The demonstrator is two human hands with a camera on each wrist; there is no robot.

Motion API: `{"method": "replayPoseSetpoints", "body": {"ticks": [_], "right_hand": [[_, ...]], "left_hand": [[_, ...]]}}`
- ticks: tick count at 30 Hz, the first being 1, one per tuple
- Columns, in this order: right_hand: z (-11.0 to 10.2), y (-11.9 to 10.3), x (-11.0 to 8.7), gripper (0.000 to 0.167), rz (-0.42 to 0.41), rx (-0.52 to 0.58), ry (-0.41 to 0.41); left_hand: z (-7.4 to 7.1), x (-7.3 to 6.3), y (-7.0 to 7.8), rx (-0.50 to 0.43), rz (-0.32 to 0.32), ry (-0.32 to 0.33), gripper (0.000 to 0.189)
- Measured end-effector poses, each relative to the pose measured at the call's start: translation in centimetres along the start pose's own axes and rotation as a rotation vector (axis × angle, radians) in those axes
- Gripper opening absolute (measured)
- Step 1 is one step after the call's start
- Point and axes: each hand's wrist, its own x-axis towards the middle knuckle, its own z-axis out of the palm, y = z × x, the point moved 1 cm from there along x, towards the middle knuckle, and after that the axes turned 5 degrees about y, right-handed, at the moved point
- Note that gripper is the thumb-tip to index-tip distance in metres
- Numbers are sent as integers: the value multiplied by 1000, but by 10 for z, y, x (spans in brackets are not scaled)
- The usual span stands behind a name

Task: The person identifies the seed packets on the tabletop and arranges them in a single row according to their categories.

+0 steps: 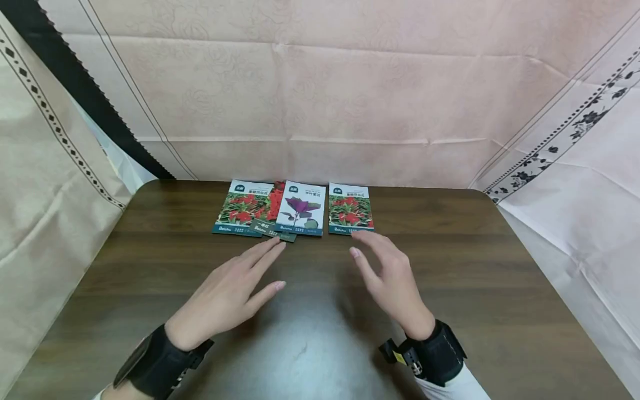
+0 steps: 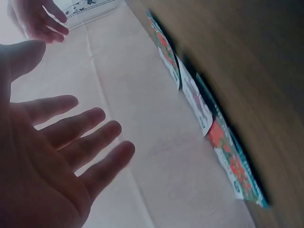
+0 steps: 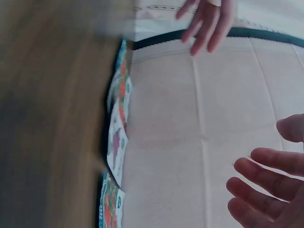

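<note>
Several seed packets lie at the table's far edge. On the left is a red-flower packet point(image 1: 242, 208); beside it a tilted packet with red blooms point(image 1: 275, 201) is partly covered by its neighbours. A white packet with a purple leafy plant point(image 1: 300, 208) overlaps the tilted one. Across a narrow gap to the right lies another red-flower packet point(image 1: 350, 208). My left hand point(image 1: 230, 294) is held with fingers extended, fingertips just in front of the tilted packet's lower edge. My right hand point(image 1: 390, 278) has relaxed, slightly bent fingers near the right packet's bottom edge. Both hands hold nothing.
The brown wooden table point(image 1: 450, 250) has rounded far corners. A pale patterned cloth point(image 1: 325, 100) hangs right behind it, with more cloth draped at both sides. A dark serrated strip point(image 1: 95, 94) runs diagonally at the upper left.
</note>
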Motion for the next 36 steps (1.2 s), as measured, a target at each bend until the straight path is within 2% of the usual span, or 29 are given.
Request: {"method": "replayPoseSetpoints", "body": {"ticks": [7,13,21,27,36], "right_hand": [[0,9,15,30,56,76,62],[0,16,25,28,97,101,107],[1,26,33,29,170,142,113],[7,41,36,30,250,215,95],[8,52,41,33,373,255,89]], "left_hand": [[13,15,1,-108,-26,21,68],[19,29,4,-159,-43,49,66],[22,47,9,-195,-34,45,63],[24,59,6,-213,-60,28,63],[35,78,5,-267,-97,-7,62]]}}
